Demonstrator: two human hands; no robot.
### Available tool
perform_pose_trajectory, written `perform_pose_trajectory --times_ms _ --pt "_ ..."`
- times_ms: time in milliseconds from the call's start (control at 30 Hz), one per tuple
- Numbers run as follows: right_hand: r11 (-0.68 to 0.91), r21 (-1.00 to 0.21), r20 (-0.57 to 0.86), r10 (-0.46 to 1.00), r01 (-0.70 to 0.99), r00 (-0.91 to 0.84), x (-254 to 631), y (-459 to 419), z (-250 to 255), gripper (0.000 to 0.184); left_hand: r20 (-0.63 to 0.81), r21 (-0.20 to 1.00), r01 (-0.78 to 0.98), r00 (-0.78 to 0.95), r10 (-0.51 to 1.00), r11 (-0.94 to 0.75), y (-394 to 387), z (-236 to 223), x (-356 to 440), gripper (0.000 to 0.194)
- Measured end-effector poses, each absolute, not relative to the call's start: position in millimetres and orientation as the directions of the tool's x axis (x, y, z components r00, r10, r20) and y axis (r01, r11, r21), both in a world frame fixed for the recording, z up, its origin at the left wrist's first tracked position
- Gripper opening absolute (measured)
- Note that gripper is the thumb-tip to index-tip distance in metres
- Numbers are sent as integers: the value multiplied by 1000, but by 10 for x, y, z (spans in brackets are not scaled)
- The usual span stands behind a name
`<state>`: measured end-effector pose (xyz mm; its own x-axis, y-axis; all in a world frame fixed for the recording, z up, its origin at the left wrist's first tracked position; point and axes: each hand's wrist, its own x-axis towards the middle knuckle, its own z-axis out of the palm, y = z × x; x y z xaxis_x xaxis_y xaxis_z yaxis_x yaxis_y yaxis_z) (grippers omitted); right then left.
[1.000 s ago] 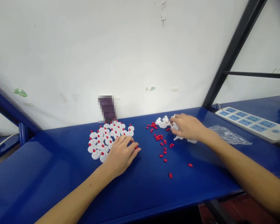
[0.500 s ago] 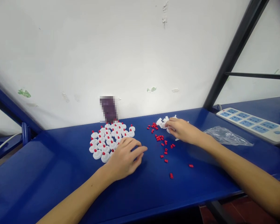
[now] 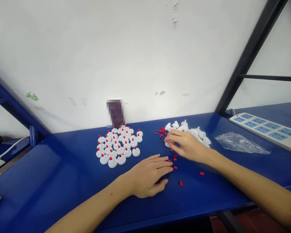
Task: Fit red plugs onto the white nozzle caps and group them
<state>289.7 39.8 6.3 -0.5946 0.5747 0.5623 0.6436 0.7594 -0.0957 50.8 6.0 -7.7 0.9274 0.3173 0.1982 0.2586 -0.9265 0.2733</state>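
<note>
My left hand (image 3: pixel 151 176) is low over the table, palm down with fingers stretched out, its fingertips at a few small red tips (image 3: pixel 175 167). It holds nothing that I can see. My right hand (image 3: pixel 186 144) is closed in a pinch on a white nozzle cap (image 3: pixel 167 144), mostly hidden under its fingers. Just behind that hand lies a heap of white nozzle caps (image 3: pixel 200 133) without red tips. To the left, several white caps with red tips (image 3: pixel 113 162) stand upright in a close group. More loose red tips (image 3: pixel 162 130) are scattered left of the heap.
A clear plastic bag (image 3: pixel 240 143) lies on the blue table (image 3: pixel 70 168) to the right. Behind it is a long power strip (image 3: pixel 264 127). A pixelated dark object (image 3: pixel 116 113) leans at the wall. A dark metal post (image 3: pixel 242 61) rises at the back right.
My left hand has moved right, away from the tipped caps to the loose red tips, its fingers straightening. The right hand has drawn left and nearer from the heap with a white cap.
</note>
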Motion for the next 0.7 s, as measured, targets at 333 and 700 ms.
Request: perform_pose_trajectory --times_ms 333,700 --pt "812 -35 593 486 583 -642 2820 318 27 23 347 302 278 859 377 -912 59 -101 452 22" --pt "783 75 527 495 618 -690 2873 299 110 29 254 344 363 852 458 -866 39 -40 401 36"
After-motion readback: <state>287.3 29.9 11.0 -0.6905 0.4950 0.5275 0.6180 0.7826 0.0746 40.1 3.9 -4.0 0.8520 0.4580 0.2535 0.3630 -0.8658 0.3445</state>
